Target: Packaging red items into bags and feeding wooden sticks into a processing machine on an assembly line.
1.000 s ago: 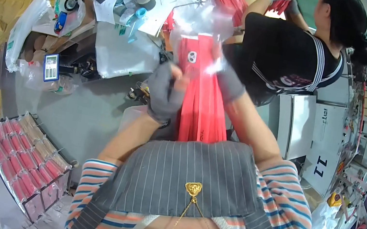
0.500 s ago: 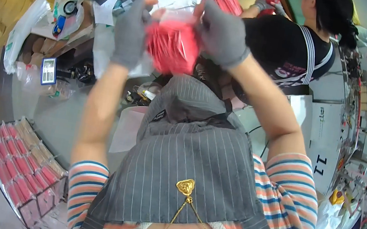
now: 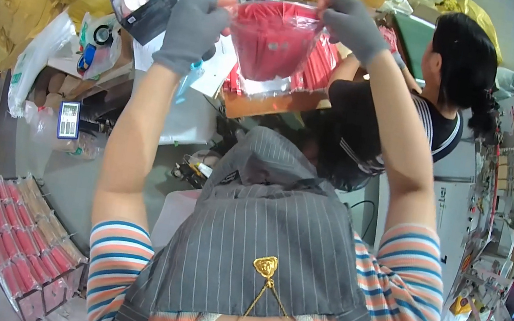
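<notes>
Head-worn fisheye view, steeply downward over the near apron.

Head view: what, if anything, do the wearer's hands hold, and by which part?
A clear bag of red items, by its upper corners: left hand at left, right hand at right.

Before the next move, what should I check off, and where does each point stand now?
1. Left hand gripping the bag at its upper left: ok.
2. Right hand gripping its upper right: ok.
3. Red pieces inside: ok, visible through the clear film.
4. Bag sealed: cannot tell.
5. Bag clear of the red pile behind it: cannot tell, they overlap in this view.
6. Co-worker apart from the bag: ok, off to the right.
</notes>
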